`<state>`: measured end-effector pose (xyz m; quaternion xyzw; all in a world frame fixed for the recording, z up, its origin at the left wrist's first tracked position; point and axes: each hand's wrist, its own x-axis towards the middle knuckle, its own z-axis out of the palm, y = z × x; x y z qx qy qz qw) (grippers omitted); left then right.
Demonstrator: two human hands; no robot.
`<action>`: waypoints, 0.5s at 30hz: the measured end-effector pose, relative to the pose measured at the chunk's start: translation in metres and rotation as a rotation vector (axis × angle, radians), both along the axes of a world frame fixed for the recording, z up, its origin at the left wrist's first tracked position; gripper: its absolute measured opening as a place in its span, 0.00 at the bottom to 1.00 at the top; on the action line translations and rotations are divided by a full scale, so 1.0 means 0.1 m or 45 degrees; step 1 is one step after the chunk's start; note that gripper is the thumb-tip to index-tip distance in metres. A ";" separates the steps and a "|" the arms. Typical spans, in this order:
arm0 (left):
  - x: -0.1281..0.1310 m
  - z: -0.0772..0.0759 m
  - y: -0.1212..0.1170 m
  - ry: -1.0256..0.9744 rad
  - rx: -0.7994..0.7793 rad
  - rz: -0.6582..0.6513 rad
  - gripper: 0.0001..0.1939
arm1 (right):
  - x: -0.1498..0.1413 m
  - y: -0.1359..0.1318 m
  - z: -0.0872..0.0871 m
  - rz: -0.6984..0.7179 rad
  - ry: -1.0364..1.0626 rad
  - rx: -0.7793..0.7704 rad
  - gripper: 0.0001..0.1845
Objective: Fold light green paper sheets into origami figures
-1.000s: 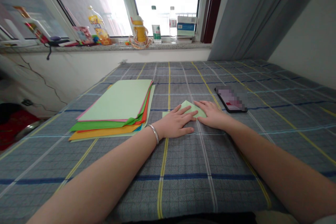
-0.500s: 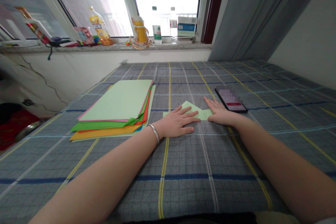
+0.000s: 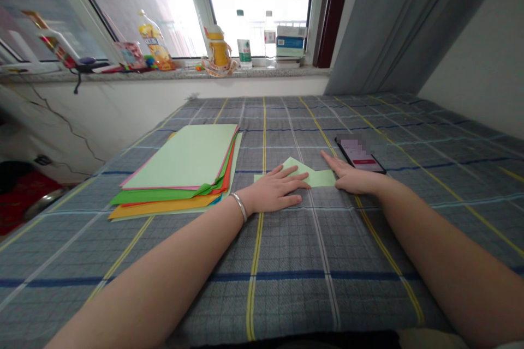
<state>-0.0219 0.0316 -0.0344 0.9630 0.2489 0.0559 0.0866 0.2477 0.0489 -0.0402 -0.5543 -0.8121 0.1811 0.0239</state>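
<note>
Here's your left hand (image 3: 274, 191), flat and wide open, palm down, holding nothing, fingertips resting on a pale green folded paper shape (image 3: 313, 177) that lies on the woven grey plaid blanket (image 3: 327, 294)! Your right hand (image 3: 354, 180) is flat, open and empty too, right at the shape's far tip. Left of your left hand, a smooth stack of green, orange and yellow paper sheets (image 3: 176, 158); just past your right fingers, a black smartphone (image 3: 360, 161)

bed w/ grey plaid cover (image 3: 327, 294) — on it: stack of coloured paper sheets (image 3: 180, 158), folded lt-green paper (image 3: 317, 178), smartphone (image 3: 360, 162), screen up.
</note>
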 end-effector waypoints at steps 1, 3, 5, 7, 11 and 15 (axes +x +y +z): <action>0.00 0.00 0.00 -0.007 -0.008 -0.002 0.21 | 0.00 0.00 0.00 0.010 0.007 0.004 0.52; -0.01 0.00 0.01 -0.008 -0.016 -0.010 0.21 | 0.00 0.00 -0.01 0.028 0.018 0.014 0.52; -0.01 0.00 0.02 0.005 -0.022 -0.014 0.21 | 0.00 0.00 -0.02 0.044 0.032 0.018 0.52; -0.01 0.01 0.02 0.028 -0.027 -0.011 0.21 | 0.02 0.00 -0.02 0.047 0.049 0.010 0.51; -0.01 0.02 0.01 0.025 -0.031 -0.011 0.22 | 0.04 0.03 -0.02 0.006 0.156 0.040 0.49; 0.00 0.02 0.01 0.001 -0.028 0.004 0.20 | -0.05 0.03 0.01 -0.182 0.422 0.247 0.40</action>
